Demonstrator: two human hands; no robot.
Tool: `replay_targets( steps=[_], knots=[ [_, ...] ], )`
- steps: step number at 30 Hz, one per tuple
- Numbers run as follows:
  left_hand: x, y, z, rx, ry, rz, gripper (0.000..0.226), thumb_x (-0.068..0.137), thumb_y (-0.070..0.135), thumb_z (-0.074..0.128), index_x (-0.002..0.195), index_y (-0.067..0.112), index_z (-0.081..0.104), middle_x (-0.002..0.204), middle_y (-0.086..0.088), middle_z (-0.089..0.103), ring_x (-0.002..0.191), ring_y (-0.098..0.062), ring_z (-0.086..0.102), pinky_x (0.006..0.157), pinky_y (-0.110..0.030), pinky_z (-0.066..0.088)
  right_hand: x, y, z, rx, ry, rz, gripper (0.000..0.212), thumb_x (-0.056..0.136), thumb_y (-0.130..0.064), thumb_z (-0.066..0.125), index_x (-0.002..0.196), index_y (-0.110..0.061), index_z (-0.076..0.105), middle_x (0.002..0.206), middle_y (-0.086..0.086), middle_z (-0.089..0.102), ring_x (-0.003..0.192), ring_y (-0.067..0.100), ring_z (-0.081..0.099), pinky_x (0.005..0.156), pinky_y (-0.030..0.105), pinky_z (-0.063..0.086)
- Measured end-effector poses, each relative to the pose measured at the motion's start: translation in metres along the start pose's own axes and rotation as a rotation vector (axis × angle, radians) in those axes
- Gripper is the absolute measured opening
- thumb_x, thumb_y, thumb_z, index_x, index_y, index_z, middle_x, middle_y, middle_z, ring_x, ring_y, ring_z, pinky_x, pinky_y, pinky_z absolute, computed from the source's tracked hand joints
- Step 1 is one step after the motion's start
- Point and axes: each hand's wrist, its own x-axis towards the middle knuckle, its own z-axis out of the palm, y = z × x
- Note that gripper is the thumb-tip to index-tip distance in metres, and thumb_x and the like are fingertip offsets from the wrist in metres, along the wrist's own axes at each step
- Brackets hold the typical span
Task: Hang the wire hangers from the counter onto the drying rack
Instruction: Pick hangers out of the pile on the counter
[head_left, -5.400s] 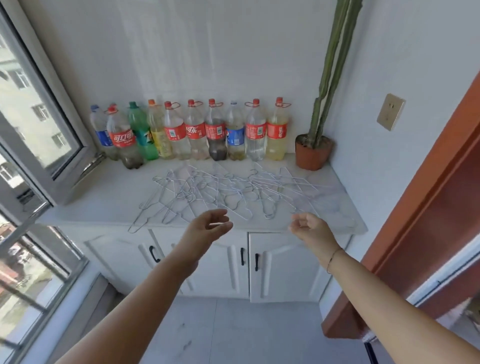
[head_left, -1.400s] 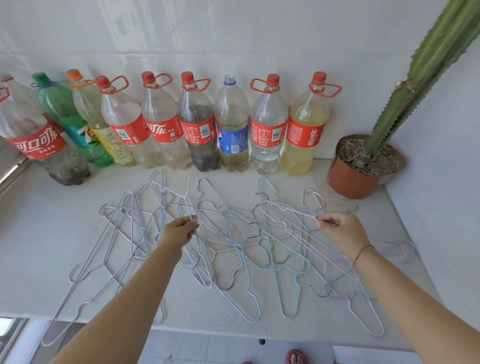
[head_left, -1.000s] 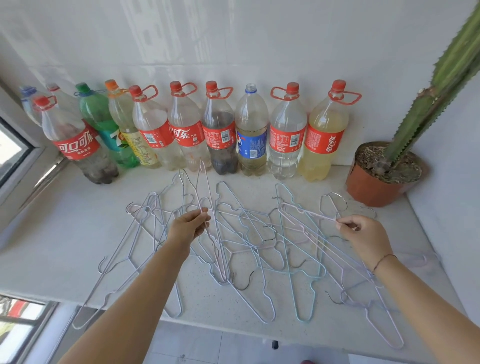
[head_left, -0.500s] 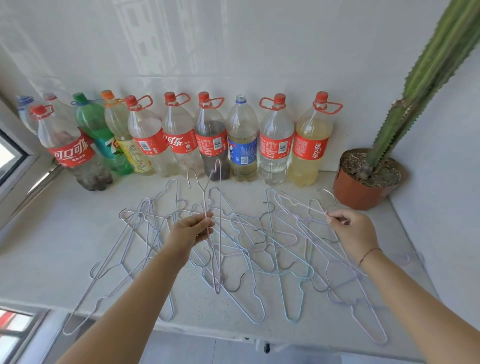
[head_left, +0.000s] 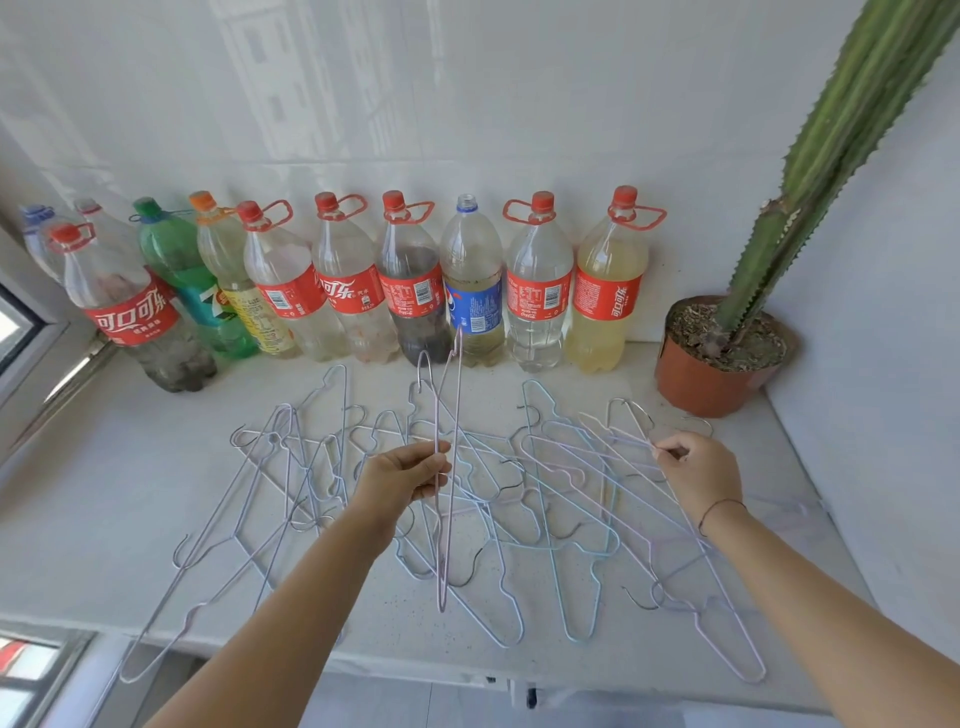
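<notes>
Several thin wire hangers (head_left: 550, 499) in pale blue, lilac and white lie tangled across the white counter (head_left: 130, 499). My left hand (head_left: 400, 475) pinches one pale wire hanger (head_left: 451, 467) and holds it raised almost upright above the pile, its hook near the bottles. My right hand (head_left: 698, 475) pinches another lilac hanger (head_left: 618, 434) near its hook at the right side of the pile; that hanger still lies low on the others. No drying rack is in view.
A row of plastic drink bottles (head_left: 415, 291) lines the back wall. A tall cactus in a terracotta pot (head_left: 711, 371) stands at the back right corner. A window frame (head_left: 31, 353) borders the counter's left end.
I have walked up to the counter and taken hold of a hanger with each hand. My left hand has lifted its hanger from flat to nearly upright; the right hand stays low.
</notes>
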Motion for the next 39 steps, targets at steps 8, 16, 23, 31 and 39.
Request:
replay_targets(
  steps=[8, 16, 23, 31, 39],
  knots=[
    [-0.003, 0.003, 0.001, 0.012, -0.010, 0.010, 0.017, 0.089, 0.002, 0.057, 0.099, 0.010, 0.069, 0.072, -0.001, 0.070, 0.066, -0.010, 0.063, 0.067, -0.019, 0.053, -0.007, -0.018, -0.001, 0.214, -0.097, 0.005, 0.010, 0.081, -0.004, 0.063, 0.086, -0.004, 0.072, 0.069, -0.001, 0.062, 0.065, 0.011, 0.054, 0.054, 0.005, 0.041],
    [-0.004, 0.028, -0.021, 0.192, 0.152, 0.126, 0.021, 0.096, 0.004, 0.046, 0.097, 0.014, 0.065, 0.069, -0.001, 0.057, 0.055, -0.007, 0.045, 0.055, -0.015, 0.036, -0.009, -0.072, -0.009, 0.313, -0.122, -0.059, 0.007, 0.083, -0.013, 0.064, 0.085, -0.010, 0.070, 0.074, 0.002, 0.064, 0.068, 0.012, 0.056, 0.058, 0.017, 0.042],
    [-0.009, 0.049, -0.052, 0.333, 0.252, 0.179, 0.013, 0.089, 0.022, 0.061, 0.083, 0.015, 0.069, 0.075, -0.005, 0.054, 0.071, -0.015, 0.044, 0.063, -0.020, 0.034, 0.011, -0.097, -0.034, 0.427, -0.082, -0.075, 0.012, 0.083, -0.016, 0.063, 0.072, -0.011, 0.064, 0.056, 0.006, 0.056, 0.049, 0.017, 0.044, 0.053, 0.027, 0.038],
    [-0.012, 0.066, -0.066, 0.424, 0.117, 0.212, 0.014, 0.086, 0.028, 0.065, 0.080, 0.017, 0.070, 0.072, 0.001, 0.056, 0.071, -0.012, 0.047, 0.071, -0.024, 0.038, 0.018, -0.142, -0.039, 0.522, -0.104, -0.209, 0.006, 0.082, -0.015, 0.066, 0.076, -0.015, 0.066, 0.063, 0.004, 0.061, 0.052, 0.004, 0.050, 0.054, 0.018, 0.042],
    [-0.005, 0.091, -0.057, 0.579, -0.029, 0.208, 0.029, 0.071, 0.042, 0.075, 0.072, 0.014, 0.071, 0.067, -0.004, 0.056, 0.067, -0.013, 0.047, 0.065, -0.025, 0.038, 0.011, -0.184, -0.028, 0.543, -0.414, -0.199, 0.005, 0.086, -0.006, 0.060, 0.088, -0.008, 0.064, 0.063, 0.003, 0.066, 0.046, 0.005, 0.048, 0.045, 0.014, 0.036]
  ],
)
